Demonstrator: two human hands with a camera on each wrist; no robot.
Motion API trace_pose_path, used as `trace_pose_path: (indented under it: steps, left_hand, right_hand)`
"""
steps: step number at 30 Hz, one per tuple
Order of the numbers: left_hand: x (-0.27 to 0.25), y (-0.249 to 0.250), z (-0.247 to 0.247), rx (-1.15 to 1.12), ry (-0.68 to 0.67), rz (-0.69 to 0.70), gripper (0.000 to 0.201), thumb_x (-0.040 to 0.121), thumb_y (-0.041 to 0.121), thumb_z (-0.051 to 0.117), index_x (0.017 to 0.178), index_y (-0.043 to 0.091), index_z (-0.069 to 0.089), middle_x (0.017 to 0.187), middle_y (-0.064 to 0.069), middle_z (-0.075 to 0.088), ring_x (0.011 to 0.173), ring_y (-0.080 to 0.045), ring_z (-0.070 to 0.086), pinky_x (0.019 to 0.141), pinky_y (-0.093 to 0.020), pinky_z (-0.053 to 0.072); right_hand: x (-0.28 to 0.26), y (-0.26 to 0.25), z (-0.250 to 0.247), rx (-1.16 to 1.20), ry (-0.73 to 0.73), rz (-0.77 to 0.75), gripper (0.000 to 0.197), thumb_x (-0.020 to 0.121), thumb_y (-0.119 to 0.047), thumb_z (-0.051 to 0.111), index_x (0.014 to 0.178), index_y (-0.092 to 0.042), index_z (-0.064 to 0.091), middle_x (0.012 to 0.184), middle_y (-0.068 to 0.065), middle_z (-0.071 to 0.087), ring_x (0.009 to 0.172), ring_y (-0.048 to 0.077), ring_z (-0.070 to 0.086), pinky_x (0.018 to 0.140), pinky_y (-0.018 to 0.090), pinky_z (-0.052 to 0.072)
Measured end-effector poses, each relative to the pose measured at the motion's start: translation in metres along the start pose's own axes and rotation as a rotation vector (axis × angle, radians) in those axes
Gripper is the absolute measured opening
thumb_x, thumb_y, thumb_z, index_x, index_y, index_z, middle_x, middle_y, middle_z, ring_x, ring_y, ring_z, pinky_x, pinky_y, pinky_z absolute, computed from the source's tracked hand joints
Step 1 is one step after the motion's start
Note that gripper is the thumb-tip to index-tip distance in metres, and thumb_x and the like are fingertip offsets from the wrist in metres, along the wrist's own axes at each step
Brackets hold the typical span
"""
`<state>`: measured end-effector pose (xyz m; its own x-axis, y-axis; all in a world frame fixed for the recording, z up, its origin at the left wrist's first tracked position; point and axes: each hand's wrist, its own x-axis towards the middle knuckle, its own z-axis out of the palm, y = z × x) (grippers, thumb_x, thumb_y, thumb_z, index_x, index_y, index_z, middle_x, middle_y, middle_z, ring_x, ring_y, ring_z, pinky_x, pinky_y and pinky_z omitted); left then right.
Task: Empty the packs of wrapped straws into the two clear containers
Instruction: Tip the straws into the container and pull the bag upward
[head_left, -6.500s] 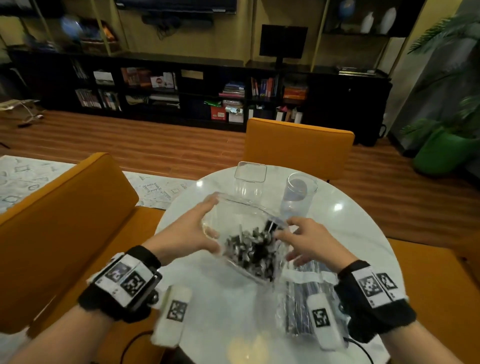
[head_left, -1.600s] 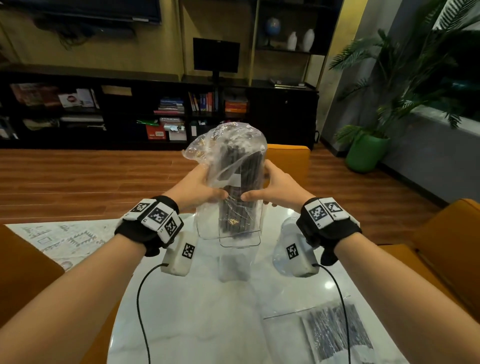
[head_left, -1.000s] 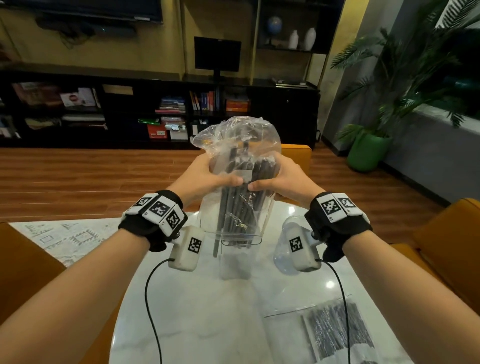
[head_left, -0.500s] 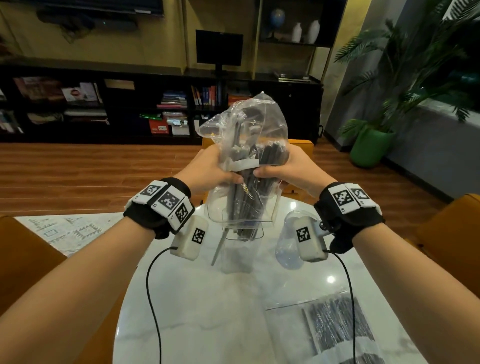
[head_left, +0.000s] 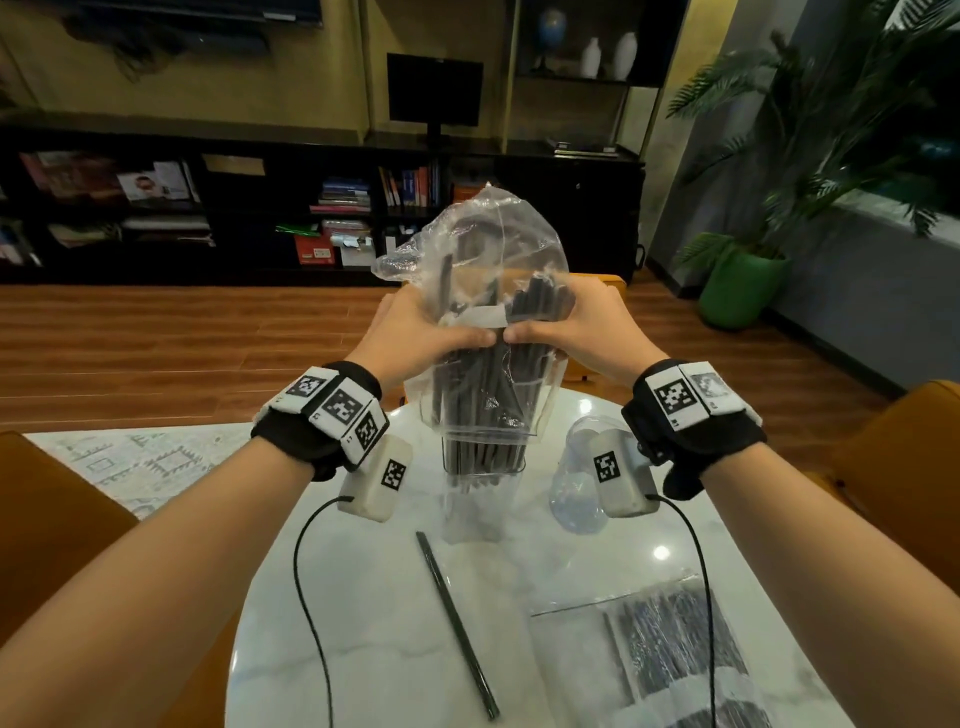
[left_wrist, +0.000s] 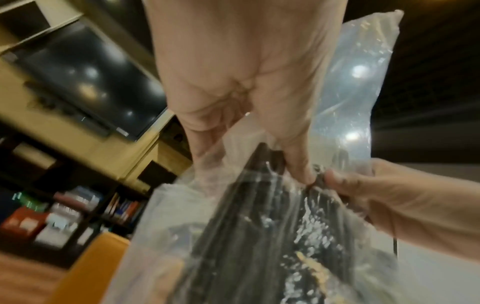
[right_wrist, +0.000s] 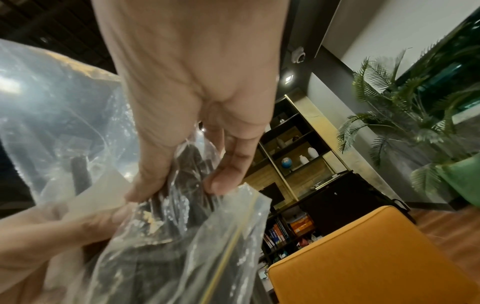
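Both hands hold a clear plastic pack (head_left: 475, 249) of black wrapped straws upside down over the square clear container (head_left: 483, 488). My left hand (head_left: 421, 335) grips its left side and my right hand (head_left: 576, 327) grips its right side, thumbs nearly meeting. Black straws (head_left: 480, 415) hang from the pack's open mouth into the container. The wrist views show each hand's fingers pinching the pack (left_wrist: 345, 115) (right_wrist: 59, 115) around the straws (left_wrist: 262, 242) (right_wrist: 155, 263). A round clear container (head_left: 579, 483) stands to the right, partly hidden by my right wrist. One loose straw (head_left: 457, 631) lies on the table.
A second pack of straws (head_left: 670, 654) lies flat at the near right of the white marble table (head_left: 374, 649). Orange chairs stand at the far side (head_left: 615, 283), left (head_left: 47, 519) and right (head_left: 893, 457). Cables run from both wrists across the table.
The hands have lifted the upturned pack higher over the square container and more straws have slid down. One straw that leaned out of the container now lies on the table.
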<state>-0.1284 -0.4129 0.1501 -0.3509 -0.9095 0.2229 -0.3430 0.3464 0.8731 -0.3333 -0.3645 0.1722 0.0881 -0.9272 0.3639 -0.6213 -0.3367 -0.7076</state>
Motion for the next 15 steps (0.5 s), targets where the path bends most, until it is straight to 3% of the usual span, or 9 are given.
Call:
trace_pose_path:
  steps: [3,6,9,11,12,15]
  left_hand:
    - [-0.004,0.006,-0.004,0.156,-0.046,0.029,0.047,0.076,0.05,0.076,0.117,0.028,0.068,0.106,0.01,0.073,0.102,-0.005,0.065,0.09,-0.026,0.05]
    - [-0.004,0.006,-0.008,0.085,-0.094,-0.006,0.042,0.079,0.035,0.079,0.118,0.025,0.066,0.108,0.008,0.072,0.104,-0.011,0.065,0.089,-0.032,0.053]
    - [-0.005,0.006,-0.01,0.016,-0.048,0.012,0.028,0.073,0.02,0.084,0.093,0.031,0.068,0.098,0.005,0.074,0.099,-0.015,0.07,0.088,-0.039,0.057]
    - [-0.006,0.005,-0.011,0.015,-0.007,0.037,0.025,0.071,0.021,0.086,0.078,0.032,0.065,0.088,0.008,0.074,0.09,-0.007,0.071,0.086,-0.034,0.058]
    - [-0.008,0.006,-0.01,0.015,0.002,0.048,0.023,0.072,0.024,0.086,0.077,0.032,0.065,0.086,0.009,0.074,0.085,-0.003,0.071,0.082,-0.03,0.059]
    - [-0.012,0.008,-0.011,0.074,-0.04,0.068,0.019,0.077,0.038,0.08,0.089,0.037,0.065,0.084,0.017,0.073,0.079,0.01,0.068,0.072,-0.014,0.055]
  right_hand:
    - [0.002,-0.003,-0.001,-0.019,0.006,-0.014,0.03,0.077,-0.023,0.081,0.104,-0.019,0.069,0.093,-0.008,0.071,0.089,0.002,0.067,0.075,0.007,0.051]
    - [0.002,-0.002,0.003,-0.019,-0.019,-0.005,0.039,0.078,-0.021,0.08,0.115,-0.015,0.067,0.102,0.0,0.073,0.091,0.013,0.07,0.071,0.023,0.06]
    - [0.002,-0.001,0.008,-0.039,0.016,-0.034,0.049,0.077,-0.018,0.081,0.123,-0.015,0.066,0.108,0.002,0.073,0.098,0.013,0.07,0.073,0.018,0.059]
    - [0.002,-0.001,0.011,-0.057,0.068,-0.055,0.047,0.075,-0.02,0.082,0.12,-0.014,0.068,0.105,0.003,0.074,0.098,0.015,0.069,0.078,0.019,0.058]
    - [0.003,-0.001,0.012,-0.063,0.09,-0.058,0.045,0.074,-0.021,0.082,0.117,-0.014,0.07,0.103,0.004,0.075,0.097,0.015,0.07,0.082,0.025,0.058]
    - [0.001,-0.002,0.015,-0.049,0.136,-0.061,0.037,0.076,-0.023,0.081,0.11,-0.012,0.072,0.098,0.005,0.076,0.093,0.016,0.071,0.085,0.032,0.058]
